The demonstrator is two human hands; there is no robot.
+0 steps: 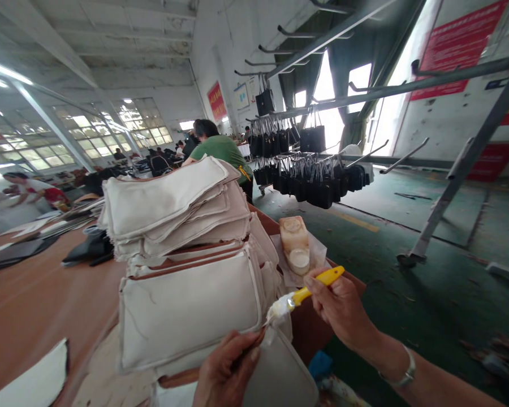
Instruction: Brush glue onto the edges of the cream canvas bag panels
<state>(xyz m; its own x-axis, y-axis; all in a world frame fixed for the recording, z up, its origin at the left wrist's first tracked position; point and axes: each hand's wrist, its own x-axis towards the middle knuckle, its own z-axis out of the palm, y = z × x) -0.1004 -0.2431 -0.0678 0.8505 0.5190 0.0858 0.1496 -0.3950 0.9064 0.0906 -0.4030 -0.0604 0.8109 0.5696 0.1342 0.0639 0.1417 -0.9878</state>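
My right hand [339, 308] grips the yellow handle of a paintbrush [318, 285]. White paste coats its bristles, which touch the right edge of a white panel piece in the stack. My left hand [229, 367] pinches the brown-lined edge of a white fabric or leather piece [280, 373], just below the bristles. A tall stack of white padded pieces [190, 305] with brown insides rises in front of me. Right of the stack, a stained plastic container [294, 243] with white paste at its near end lies on a pale sheet.
A brown-topped table [89, 299] carries the stack, a loose white piece [34, 379] and dark material [89, 247]. Ahead, a person in green [223, 152] bends over. Metal racks [432, 226] hold several black bags [318, 181] at the right.
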